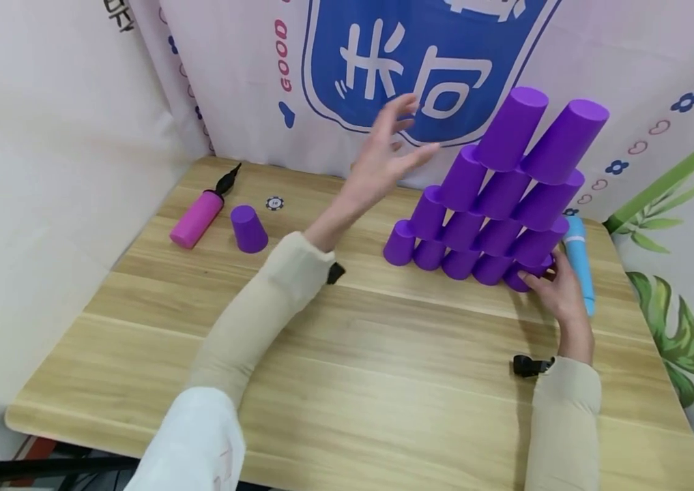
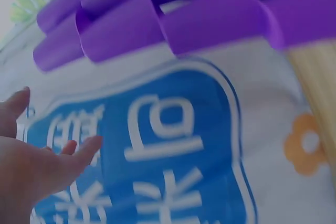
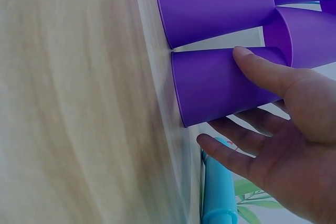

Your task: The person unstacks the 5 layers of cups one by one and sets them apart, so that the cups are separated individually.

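Purple cups [image 1: 497, 194] stand mouth down in a stepped stack, with two cups [image 1: 514, 128] side by side in the top row. My right hand [image 1: 560, 290] holds the cup [image 3: 220, 85] at the right end of the bottom row. In the right wrist view its thumb lies on the near side, with the other fingers behind it, partly hidden. Left of the stack, my left hand [image 1: 377, 153] is raised in the air, fingers spread and touching nothing. A single purple cup [image 1: 249, 230] stands apart on the left of the table.
A pink hand pump [image 1: 198, 218] with a black nozzle lies at the table's back left, near a small round chip [image 1: 274, 203]. Just right of the stack lies a light blue pump-like tube [image 1: 579, 266]. A printed curtain [image 1: 248, 88] hangs behind the wooden table [image 1: 383, 382].
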The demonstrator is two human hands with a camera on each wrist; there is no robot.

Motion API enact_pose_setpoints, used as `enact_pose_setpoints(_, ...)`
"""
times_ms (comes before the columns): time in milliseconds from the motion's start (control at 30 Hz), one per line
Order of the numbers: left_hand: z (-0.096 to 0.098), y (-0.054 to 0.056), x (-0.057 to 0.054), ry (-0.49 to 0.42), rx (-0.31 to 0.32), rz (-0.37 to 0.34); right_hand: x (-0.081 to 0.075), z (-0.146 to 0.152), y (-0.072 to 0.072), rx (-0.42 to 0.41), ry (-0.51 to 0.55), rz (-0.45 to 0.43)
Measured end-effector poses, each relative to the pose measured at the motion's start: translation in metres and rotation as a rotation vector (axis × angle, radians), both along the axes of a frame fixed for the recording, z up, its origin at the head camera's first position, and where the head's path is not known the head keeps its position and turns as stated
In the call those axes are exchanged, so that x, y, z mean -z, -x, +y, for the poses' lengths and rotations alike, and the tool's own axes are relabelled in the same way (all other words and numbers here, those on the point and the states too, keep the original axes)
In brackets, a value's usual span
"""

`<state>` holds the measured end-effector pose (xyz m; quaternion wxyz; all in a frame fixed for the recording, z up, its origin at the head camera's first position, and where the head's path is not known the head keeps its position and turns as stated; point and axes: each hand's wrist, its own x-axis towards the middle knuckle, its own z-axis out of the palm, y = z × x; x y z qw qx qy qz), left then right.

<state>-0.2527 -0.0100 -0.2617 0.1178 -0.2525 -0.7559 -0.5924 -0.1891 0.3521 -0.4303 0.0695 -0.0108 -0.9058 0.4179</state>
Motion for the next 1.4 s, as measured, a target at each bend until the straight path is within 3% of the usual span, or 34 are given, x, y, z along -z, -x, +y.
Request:
enact_pose_setpoints(67,0.022,0.004,-0.009,0.000,0.068,-0.020,0.001,0.001,-0.002,0.002,-0.005,0.003)
enact_pose_setpoints(167,0.050,0.010,-0.020,0.066,0.115,-0.039,0.003,0.002,-0.004,0.002,-0.009,0.011)
enact_pose_setpoints(300,0.075,0.016,-0.030,0.181,0.087,-0.080,0.002,0.001,-0.003,-0.002,-0.012,0.025)
enact_pose_setpoints(433,0.087,0.023,-0.031,0.234,0.040,-0.116,0.001,-0.001,-0.001,-0.010,-0.009,0.024)
enact_pose_setpoints(533,0.089,0.026,-0.030,0.242,0.036,-0.119,0.002,-0.001,-0.002,-0.020,-0.005,0.012)
enact_pose_setpoints(833,0.093,0.023,-0.030,0.192,0.144,-0.066,0.001,0.001,-0.001,-0.014,-0.003,-0.007)
enact_pose_setpoints(1100,0.093,0.018,-0.035,0.211,0.095,-0.038,0.004,-0.001,-0.001,-0.010,0.001,0.000)
enact_pose_setpoints(1400,0.060,0.010,-0.043,0.053,-0.011,0.044,0.000,-0.002,-0.002,-0.001,-0.013,0.031)
